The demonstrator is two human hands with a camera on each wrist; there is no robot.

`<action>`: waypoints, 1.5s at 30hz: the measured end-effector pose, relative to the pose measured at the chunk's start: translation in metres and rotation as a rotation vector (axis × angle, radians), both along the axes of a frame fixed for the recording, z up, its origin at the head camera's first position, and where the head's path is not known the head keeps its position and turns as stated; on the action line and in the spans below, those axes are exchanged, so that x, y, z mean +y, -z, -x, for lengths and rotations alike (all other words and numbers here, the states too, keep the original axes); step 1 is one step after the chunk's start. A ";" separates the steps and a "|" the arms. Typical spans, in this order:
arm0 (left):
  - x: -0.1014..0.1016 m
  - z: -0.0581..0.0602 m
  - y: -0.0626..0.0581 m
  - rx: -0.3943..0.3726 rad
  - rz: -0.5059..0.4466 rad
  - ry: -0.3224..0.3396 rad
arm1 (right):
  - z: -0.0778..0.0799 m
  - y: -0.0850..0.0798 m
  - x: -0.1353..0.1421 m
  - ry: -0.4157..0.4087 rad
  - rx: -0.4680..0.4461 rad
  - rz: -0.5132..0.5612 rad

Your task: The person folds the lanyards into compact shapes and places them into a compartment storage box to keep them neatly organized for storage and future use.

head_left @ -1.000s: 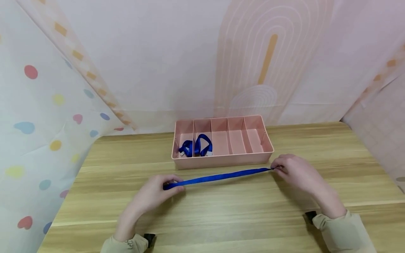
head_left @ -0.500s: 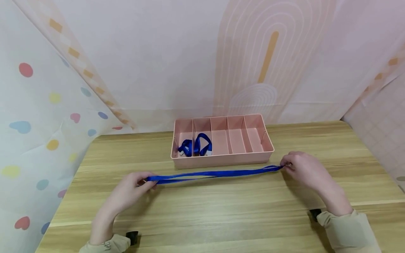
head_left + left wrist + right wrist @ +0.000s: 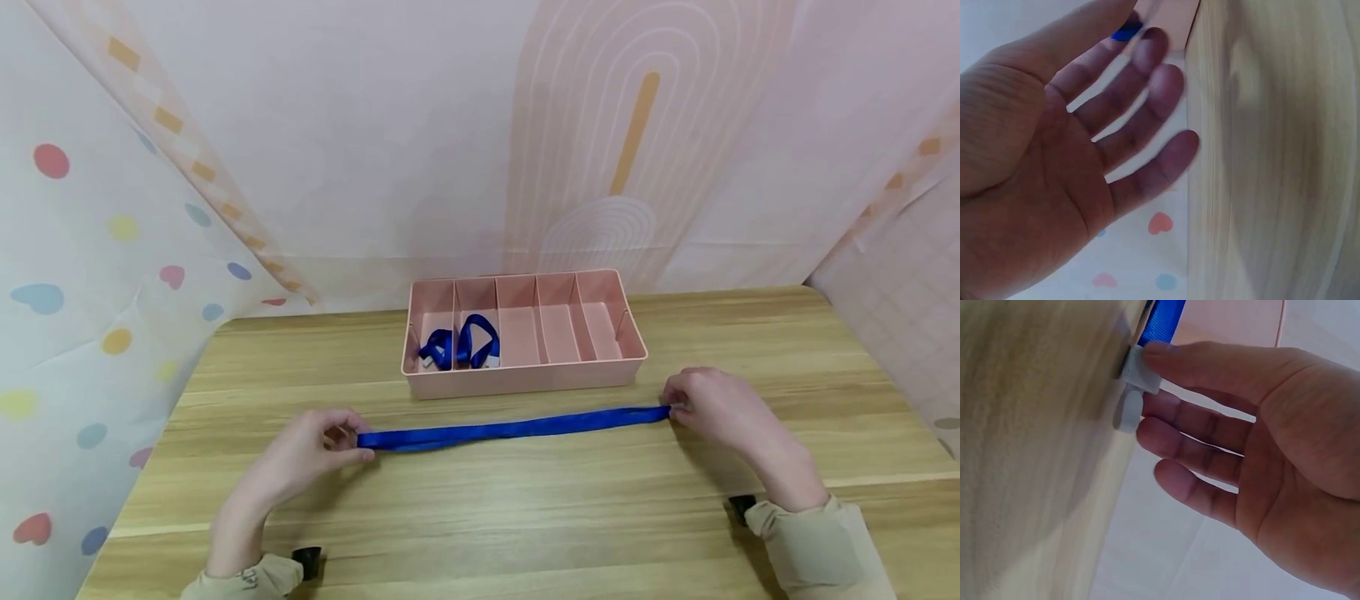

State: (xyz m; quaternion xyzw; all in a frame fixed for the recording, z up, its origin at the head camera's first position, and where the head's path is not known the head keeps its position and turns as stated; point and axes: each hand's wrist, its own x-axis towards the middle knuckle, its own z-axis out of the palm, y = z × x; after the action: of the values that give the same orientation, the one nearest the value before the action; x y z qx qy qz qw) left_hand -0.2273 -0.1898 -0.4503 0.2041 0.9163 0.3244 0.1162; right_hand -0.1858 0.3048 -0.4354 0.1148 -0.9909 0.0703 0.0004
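A blue lanyard (image 3: 517, 428) stretches in a nearly straight line between my hands, low over the table in front of the box. My left hand (image 3: 311, 450) has thumb and fingertips at its left end; in the left wrist view a bit of blue strap (image 3: 1127, 31) shows by the thumb, the contact partly hidden. My right hand (image 3: 716, 408) pinches the other end, where the right wrist view shows a pale grey plastic clip (image 3: 1141, 370) under the thumb. Beyond lies a pink divided box (image 3: 525, 379), with coiled blue lanyards (image 3: 478, 342) in its two leftmost compartments.
The wood-grain table (image 3: 510, 525) runs back to a pale patterned backdrop (image 3: 375, 150) behind the box. At the left, a dotted sheet (image 3: 82, 367) borders the table. Dark straps (image 3: 306, 562) sit at both wrists beside beige cuffs.
My left hand has moved left, drawing the lanyard out longer, and my right hand shifted slightly right. The spread strands have since come together, and the lanyard sits lower.
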 end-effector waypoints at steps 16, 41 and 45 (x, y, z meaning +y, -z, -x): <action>0.037 -0.001 0.013 0.209 0.122 -0.004 | 0.000 0.006 -0.022 -0.121 -0.009 0.014; 0.024 0.002 0.004 0.038 0.034 -0.015 | -0.001 0.002 -0.015 -0.135 -0.081 0.101; 0.016 0.000 0.001 0.027 -0.009 -0.033 | -0.002 0.000 -0.014 -0.141 -0.111 0.093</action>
State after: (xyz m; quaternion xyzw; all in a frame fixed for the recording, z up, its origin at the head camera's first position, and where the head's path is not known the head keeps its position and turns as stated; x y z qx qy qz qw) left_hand -0.2276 -0.1742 -0.4515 0.1938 0.9195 0.3277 0.0976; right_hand -0.1836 0.2909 -0.4351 0.1801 -0.9745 0.1222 -0.0541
